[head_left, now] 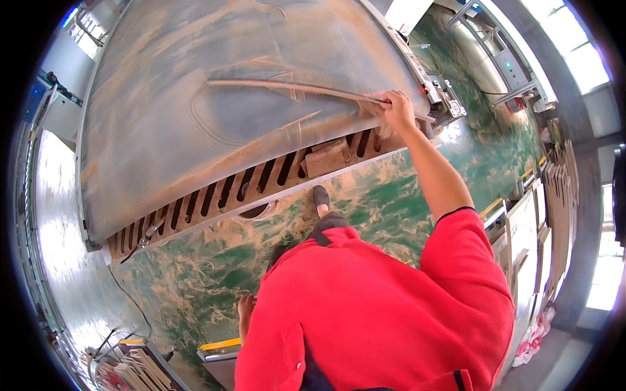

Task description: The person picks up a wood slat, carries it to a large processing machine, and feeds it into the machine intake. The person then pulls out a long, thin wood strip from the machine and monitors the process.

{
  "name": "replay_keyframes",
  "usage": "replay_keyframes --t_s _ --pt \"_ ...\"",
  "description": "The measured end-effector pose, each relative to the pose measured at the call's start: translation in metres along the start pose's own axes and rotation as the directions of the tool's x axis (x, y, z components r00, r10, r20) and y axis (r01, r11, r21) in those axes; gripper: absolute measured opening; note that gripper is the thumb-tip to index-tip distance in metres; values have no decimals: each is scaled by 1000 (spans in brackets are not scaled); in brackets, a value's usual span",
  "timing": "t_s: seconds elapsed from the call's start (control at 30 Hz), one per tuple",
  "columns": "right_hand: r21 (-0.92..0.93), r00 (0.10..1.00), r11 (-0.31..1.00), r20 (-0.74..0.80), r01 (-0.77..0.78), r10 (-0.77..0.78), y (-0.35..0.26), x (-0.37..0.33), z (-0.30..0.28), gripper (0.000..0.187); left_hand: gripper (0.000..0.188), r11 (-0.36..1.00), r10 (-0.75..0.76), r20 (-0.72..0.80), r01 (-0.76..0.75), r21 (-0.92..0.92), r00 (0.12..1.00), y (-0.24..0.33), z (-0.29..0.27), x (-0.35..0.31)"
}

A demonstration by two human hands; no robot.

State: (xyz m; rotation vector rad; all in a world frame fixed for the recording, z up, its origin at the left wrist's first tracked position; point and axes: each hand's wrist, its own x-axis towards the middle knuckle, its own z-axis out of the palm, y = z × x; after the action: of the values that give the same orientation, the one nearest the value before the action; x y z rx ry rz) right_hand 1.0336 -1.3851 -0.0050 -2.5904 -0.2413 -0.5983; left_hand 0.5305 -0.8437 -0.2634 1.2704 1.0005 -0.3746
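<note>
One big machine bed (195, 85) is filling the upper left, dusted all over with sawdust, and one long thin strip (287, 86) is lying across it, curving from the middle toward the right edge. Right hand (398, 109) is reaching out at full arm's length and closing on the strip's right end, fingers wrapped together around it near the bed's edge. Left hand (246, 311) is hanging low beside the body, well apart from the bed; only a part is showing past the red shirt (378, 313), so I cannot tell whether it is open or closed, and it is not visibly holding anything. One row of slots (254, 182) is running along the bed's near edge, too many and too bent by the lens to count reliably; one wood block (326, 158) is sitting on them just below the strip's end. One shoe (321, 197) is showing on the green floor (391, 195), which is streaked with sawdust; the other foot is being hidden by the torso. One stack of panels (561, 195) is leaning at the right, edges blurring together so no count. A control box (447, 98) is sitting just right of the hand, detail too small to read. Bottom left, some boards (140, 368) and a cable are being cut off by the rim.
</note>
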Motion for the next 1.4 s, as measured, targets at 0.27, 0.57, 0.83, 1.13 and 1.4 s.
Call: replay_keyframes --t_s 0.27,0.57,0.83,1.13,1.4 --pt "-9 996 996 30 84 -84 -34 -38 -7 12 16 981 -38 -49 28 -194 998 23 -4 -25" --pt "-16 997 998 -59 57 -58 -56 -32 -24 11 16 997 66 -25 -66 -32 998 30 5 2" --pt "-150 988 980 -101 -134 120 -7 14 12 6 15 996 -52 -113 44 -75 992 49 27 -16" --pt "-88 989 987 73 136 -130 -33 10 16 13 22 904 -201 -35 172 -391 979 17 66 -29" --pt "-23 961 969 136 245 -240 -32 -21 -7 15 17 990 -15 -24 11 -143 1000 63 96 -11"
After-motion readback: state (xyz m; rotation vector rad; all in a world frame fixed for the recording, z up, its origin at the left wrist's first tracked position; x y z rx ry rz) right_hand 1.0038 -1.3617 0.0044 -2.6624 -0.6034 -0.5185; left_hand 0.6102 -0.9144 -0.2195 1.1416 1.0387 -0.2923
